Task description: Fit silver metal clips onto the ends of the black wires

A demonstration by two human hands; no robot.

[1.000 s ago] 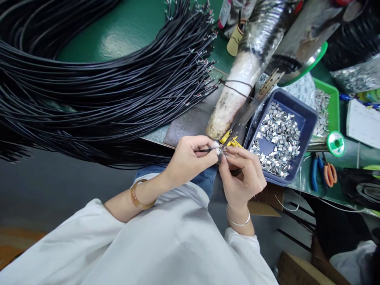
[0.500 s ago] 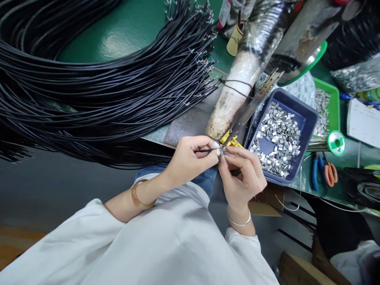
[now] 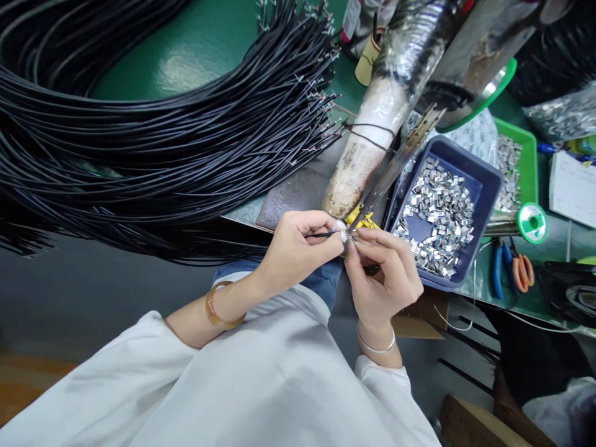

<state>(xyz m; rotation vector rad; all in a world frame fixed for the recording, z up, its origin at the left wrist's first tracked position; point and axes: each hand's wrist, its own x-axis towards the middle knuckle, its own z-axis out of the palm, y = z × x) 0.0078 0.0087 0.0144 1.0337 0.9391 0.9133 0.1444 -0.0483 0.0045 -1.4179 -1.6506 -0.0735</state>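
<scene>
My left hand [image 3: 302,248] is closed on a short length of black cable [image 3: 320,235], its thumb and forefinger pinching close to the cable's end. Facing it, my right hand [image 3: 386,267] is also pinched, with its fingertips at a small metallic piece [image 3: 349,236] too tiny to make out well. The two hands nearly touch. Just beyond the fingertips are a yellow plastic part [image 3: 365,218] and the lower end of a long, slanting metal bar [image 3: 395,164]. A blue tray [image 3: 487,186] of small silver metal pieces [image 3: 437,217] stands right of my right hand.
A large bundle of black cables [image 3: 162,143] covers the left of the green table [image 3: 195,62]. A plastic-wrapped tube [image 3: 367,143] slants down behind my hands. On the right are a green tray [image 3: 529,155], a solder spool [image 3: 531,222], orange-handled scissors [image 3: 523,273] and part of a person [image 3: 559,397].
My right hand has shifted very slightly to the right. Both hands keep their pinched grip, and the objects on the right appear a little further right in the view.
</scene>
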